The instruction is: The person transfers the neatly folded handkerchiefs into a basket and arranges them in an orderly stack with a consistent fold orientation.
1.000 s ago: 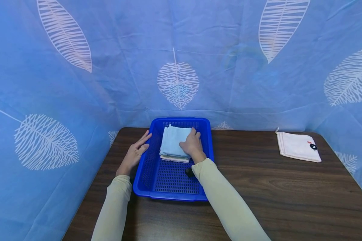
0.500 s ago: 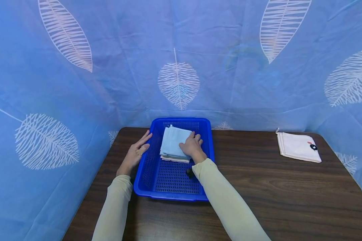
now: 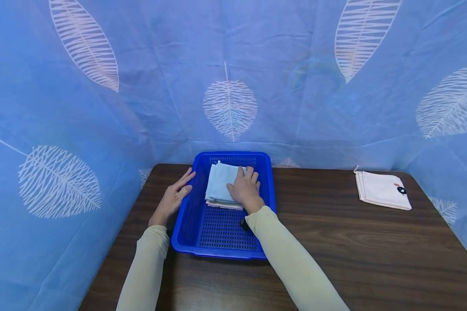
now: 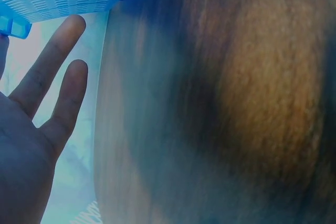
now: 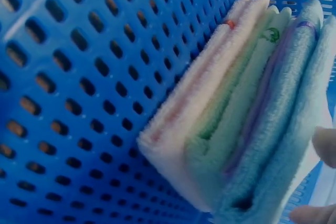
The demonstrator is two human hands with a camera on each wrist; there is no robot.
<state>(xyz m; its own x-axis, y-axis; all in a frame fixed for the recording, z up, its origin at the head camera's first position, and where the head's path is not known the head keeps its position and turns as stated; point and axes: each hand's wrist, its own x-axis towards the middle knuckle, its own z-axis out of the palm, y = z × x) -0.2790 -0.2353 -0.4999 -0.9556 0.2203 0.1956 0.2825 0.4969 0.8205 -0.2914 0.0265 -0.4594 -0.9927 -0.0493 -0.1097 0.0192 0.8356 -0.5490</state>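
Observation:
A blue perforated plastic basket stands on the table. Inside lies a stack of folded towels, topped by a light blue towel; the right wrist view shows a green towel and a pale pink towel beneath it. My right hand rests on the right part of the blue towel with fingers spread, its fingertips just entering the right wrist view. My left hand is at the basket's left side, fingers extended with the tips against the rim.
A folded whitish-pink towel with a hanging loop and a round black mark lies at the back right of the dark wooden table. Behind and at both sides hangs a blue curtain with white leaf prints.
My right hand has shifted slightly left from the stack's right edge, and its fingers now lie over the top of the blue towel. The left hand and the basket stay put.

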